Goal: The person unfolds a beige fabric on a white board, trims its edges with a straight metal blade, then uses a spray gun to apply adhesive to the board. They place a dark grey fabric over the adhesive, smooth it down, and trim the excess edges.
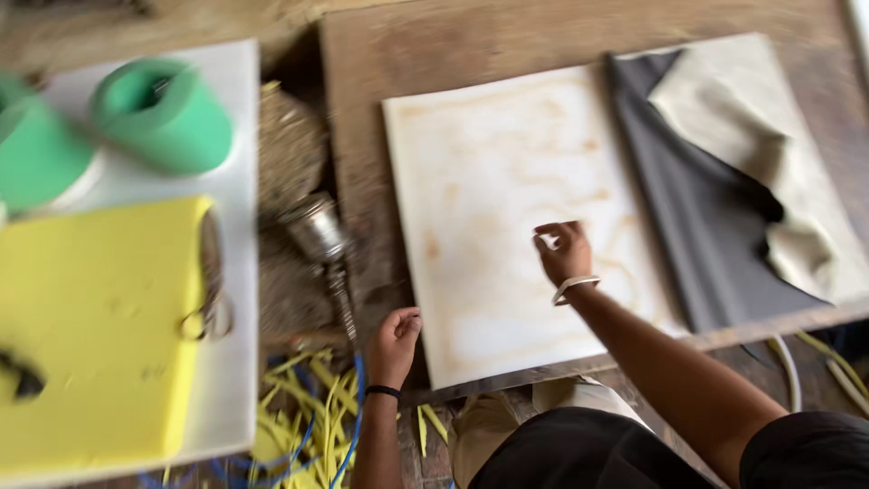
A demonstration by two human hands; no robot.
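Two loosely curled hands, left hand [395, 342] and right hand [564, 254], empty, touch stained foam sheet [489, 181] (pale, rectangular).

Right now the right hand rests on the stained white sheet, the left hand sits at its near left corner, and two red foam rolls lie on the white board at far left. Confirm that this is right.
Not quite: the foam rolls are green, not red, as the head view shows. The rest stands: the right hand is on the stained white sheet, the left hand sits at its near left corner, and the rolls lie on the white board at far left.
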